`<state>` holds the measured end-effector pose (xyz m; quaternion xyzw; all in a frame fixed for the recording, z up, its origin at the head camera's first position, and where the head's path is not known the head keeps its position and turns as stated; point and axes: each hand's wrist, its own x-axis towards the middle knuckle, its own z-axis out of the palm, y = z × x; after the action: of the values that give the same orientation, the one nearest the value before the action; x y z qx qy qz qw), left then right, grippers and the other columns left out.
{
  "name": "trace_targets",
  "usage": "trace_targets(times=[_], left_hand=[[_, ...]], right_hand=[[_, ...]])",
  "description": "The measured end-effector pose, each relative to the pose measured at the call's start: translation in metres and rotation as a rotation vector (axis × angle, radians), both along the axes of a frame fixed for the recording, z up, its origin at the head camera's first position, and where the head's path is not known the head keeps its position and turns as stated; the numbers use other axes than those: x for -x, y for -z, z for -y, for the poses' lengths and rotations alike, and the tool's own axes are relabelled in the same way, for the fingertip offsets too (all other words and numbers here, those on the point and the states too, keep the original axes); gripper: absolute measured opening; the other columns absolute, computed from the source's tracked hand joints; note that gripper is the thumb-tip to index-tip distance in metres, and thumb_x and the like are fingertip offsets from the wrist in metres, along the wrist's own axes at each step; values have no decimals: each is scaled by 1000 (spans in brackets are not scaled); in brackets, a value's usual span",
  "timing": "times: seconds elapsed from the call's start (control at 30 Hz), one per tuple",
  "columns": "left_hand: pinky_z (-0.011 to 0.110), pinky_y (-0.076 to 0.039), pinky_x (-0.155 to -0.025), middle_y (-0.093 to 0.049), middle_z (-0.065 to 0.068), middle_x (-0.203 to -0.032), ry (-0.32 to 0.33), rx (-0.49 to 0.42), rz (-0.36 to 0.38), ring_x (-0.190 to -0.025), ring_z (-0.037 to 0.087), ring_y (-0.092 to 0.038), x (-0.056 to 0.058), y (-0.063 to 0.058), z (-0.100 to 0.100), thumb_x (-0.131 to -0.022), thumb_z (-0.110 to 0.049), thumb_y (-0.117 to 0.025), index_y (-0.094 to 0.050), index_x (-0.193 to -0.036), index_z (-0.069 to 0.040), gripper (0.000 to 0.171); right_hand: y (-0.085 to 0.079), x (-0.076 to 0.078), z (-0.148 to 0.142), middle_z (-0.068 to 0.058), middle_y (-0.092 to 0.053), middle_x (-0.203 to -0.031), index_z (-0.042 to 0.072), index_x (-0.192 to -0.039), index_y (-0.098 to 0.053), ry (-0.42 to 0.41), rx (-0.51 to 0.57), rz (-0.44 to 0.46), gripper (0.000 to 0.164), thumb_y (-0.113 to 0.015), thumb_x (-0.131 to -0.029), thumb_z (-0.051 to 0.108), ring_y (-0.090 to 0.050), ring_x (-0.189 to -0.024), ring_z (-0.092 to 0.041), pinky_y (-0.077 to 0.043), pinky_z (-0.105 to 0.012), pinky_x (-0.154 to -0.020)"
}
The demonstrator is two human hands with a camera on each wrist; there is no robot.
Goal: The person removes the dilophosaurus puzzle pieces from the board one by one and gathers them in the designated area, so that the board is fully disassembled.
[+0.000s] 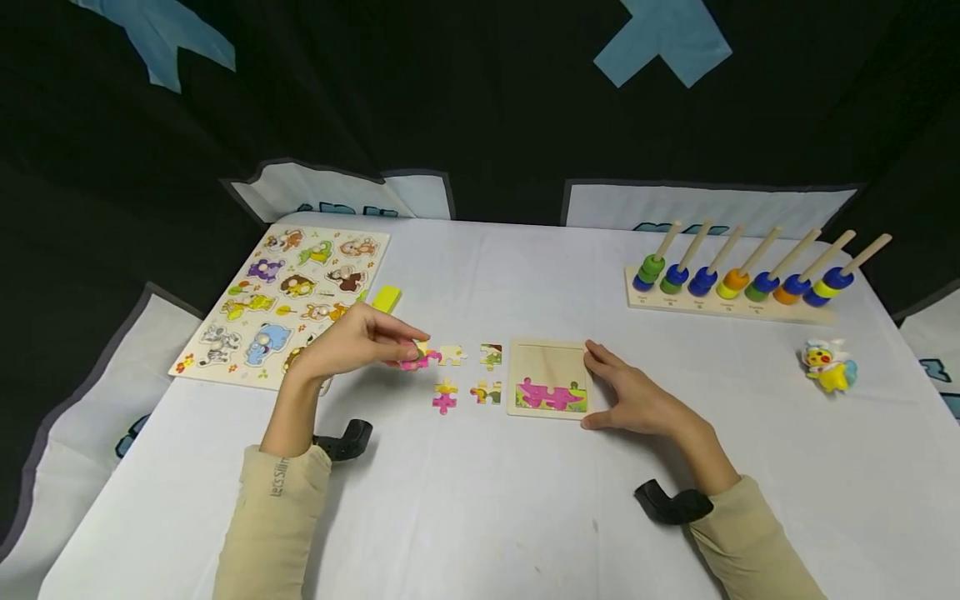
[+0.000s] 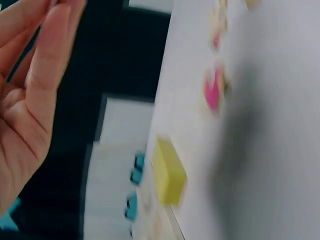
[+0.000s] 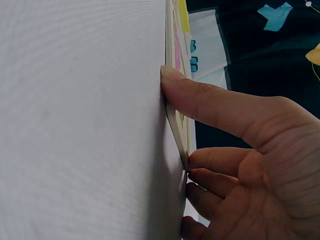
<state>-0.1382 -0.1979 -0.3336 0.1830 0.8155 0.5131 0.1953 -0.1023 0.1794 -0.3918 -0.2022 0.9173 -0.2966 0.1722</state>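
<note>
My left hand [image 1: 363, 337] pinches a small pink, green and yellow jigsaw piece [image 1: 408, 364] between thumb and fingertips; the fingers cover part of it. In the left wrist view the fingertips run out of frame at the top. My right hand [image 1: 637, 396] holds the right side of a square wooden puzzle tray [image 1: 550, 343], thumb at the near corner and fingers at the far corner. Pink joined pieces [image 1: 551, 397] fill the tray's near half. Between the hands lie several loose pieces, among them a yellow-and-pink piece [image 1: 445, 398] and a green-and-brown piece [image 1: 491, 356].
An animal peg puzzle board [image 1: 251, 333] lies at the left, partly behind the left forearm, with a yellow block [image 1: 387, 298] at its right edge. A wooden bead stacker [image 1: 731, 302] with upright pegs stands at the back right. Nearer sits a yellow chick figure [image 1: 828, 367].
</note>
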Motion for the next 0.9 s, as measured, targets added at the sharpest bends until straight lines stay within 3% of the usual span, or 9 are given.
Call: trace_targets(times=[0.2, 0.43, 0.7, 0.9], left_hand=[[28, -52, -64, -70, 4, -84, 27, 84, 109, -66, 8, -61, -7, 20, 29, -81, -4, -62, -64, -105, 5, 26], [23, -50, -59, -69, 14, -81, 121, 143, 156, -62, 7, -59, -4, 40, 21, -79, -7, -66, -67, -96, 5, 21], [22, -43, -57, -68, 5, -70, 68, 337, 48, -60, 9, -54, -9, 36, 4, -76, -12, -70, -71, -88, -6, 14], [22, -40, -57, -66, 2, -66, 68, 436, -46, -61, 9, -51, -12, 32, -5, -74, -9, -71, -73, -86, -8, 12]], right_hand=[[1, 0, -1, -18, -12, -151, -7, -138, -25, -7, -4, -8, 94, -78, -67, 27, -13, -137, -39, -20, -53, -107], [1, -1, -2, -18, -11, -151, -7, -138, -25, -6, -1, -2, 94, -78, -68, 27, -12, -137, -39, -20, -54, -106], [0, -1, -1, -18, -12, -151, -7, -138, -25, -11, 2, -9, 94, -78, -68, 27, -13, -137, -38, -21, -54, -106], [-1, 0, 0, -17, -12, -151, -7, -138, -25, -5, -2, 3, 94, -78, -68, 26, -12, -138, -38, -21, -54, -106]])
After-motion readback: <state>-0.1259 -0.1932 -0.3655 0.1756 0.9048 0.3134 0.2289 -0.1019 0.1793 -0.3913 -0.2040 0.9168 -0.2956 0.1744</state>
